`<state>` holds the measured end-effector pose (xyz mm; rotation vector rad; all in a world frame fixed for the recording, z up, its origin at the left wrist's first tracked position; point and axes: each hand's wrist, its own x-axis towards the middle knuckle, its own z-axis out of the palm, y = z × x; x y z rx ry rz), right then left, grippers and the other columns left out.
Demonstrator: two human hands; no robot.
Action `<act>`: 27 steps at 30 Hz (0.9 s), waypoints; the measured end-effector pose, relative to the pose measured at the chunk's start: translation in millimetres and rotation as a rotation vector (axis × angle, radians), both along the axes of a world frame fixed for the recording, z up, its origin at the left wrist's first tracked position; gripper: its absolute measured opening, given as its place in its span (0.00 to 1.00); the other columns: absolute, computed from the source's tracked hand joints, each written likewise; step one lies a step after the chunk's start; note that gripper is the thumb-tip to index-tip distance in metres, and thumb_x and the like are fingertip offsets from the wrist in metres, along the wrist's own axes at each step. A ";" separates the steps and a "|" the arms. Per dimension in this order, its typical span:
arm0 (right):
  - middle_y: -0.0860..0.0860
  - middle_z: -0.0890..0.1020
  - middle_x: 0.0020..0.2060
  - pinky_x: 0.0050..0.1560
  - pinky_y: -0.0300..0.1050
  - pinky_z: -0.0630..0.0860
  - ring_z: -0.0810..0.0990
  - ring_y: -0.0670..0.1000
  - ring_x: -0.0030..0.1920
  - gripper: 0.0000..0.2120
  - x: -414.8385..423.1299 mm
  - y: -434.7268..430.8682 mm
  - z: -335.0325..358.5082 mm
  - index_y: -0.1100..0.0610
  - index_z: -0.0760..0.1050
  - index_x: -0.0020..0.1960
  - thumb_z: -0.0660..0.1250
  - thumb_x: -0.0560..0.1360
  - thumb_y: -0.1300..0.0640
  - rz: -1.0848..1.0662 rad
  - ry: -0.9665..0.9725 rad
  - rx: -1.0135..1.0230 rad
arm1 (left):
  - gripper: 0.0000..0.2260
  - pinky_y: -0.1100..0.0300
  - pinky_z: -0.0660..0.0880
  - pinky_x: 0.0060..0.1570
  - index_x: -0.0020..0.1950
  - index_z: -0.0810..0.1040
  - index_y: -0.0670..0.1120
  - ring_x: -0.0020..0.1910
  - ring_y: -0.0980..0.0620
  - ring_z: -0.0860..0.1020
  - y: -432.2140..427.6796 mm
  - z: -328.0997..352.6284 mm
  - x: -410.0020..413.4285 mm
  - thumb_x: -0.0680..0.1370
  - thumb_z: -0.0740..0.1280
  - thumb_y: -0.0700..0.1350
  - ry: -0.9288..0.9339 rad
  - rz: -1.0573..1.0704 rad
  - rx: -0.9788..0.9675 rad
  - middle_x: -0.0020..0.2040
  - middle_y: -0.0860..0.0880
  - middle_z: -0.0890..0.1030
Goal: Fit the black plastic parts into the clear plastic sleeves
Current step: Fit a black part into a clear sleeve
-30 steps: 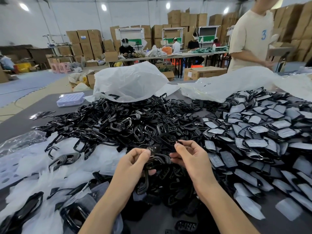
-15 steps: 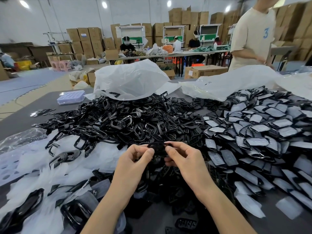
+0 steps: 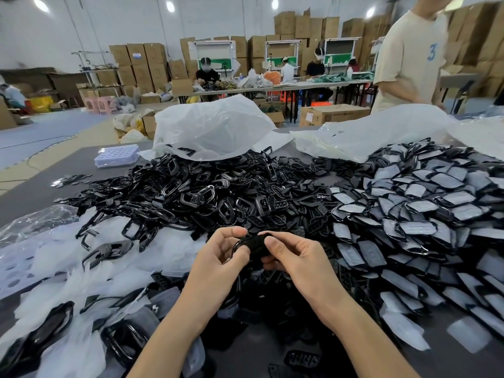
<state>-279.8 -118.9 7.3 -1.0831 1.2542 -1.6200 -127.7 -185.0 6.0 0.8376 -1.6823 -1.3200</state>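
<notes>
The counter is buried under a heap of loose black parts, a pile of sleeved parts to the right and limp clear sleeves to the left, so a dropped piece would likely vanish among lookalikes. Above the heap's near edge, the left grip and right grip each pinch an end of one black part, closed tight on it (whether a sleeve is already on it, I cannot tell). Forcing it in crooked could split thin film, and a slack pinch could drop it.
</notes>
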 end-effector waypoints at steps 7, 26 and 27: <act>0.50 0.88 0.47 0.46 0.38 0.81 0.87 0.48 0.46 0.11 1.7 1.2 -0.6 0.46 0.86 0.53 0.66 0.82 0.57 0.005 0.049 -0.006 | 0.13 0.52 0.76 0.51 0.54 0.79 0.60 0.45 0.50 0.79 -0.1 7.9 8.3 0.75 0.67 0.45 -0.041 -0.144 0.017 0.50 0.43 0.83; 0.52 0.88 0.46 0.48 0.39 0.82 0.87 0.50 0.45 0.10 -2.1 -0.1 -1.5 0.46 0.86 0.52 0.67 0.82 0.55 -0.043 0.039 -0.032 | 0.09 0.71 0.69 0.36 0.51 0.82 0.54 0.32 0.61 0.71 -6.2 5.3 6.5 0.78 0.71 0.39 -0.101 0.045 -0.145 0.32 0.57 0.74; 0.52 0.88 0.46 0.48 0.39 0.82 0.87 0.51 0.45 0.10 -2.6 -0.6 -1.7 0.47 0.86 0.52 0.67 0.82 0.55 -0.047 0.031 -0.030 | 0.09 0.72 0.70 0.36 0.51 0.83 0.54 0.32 0.62 0.71 -5.1 5.4 5.4 0.78 0.71 0.39 -0.111 0.065 -0.179 0.33 0.57 0.75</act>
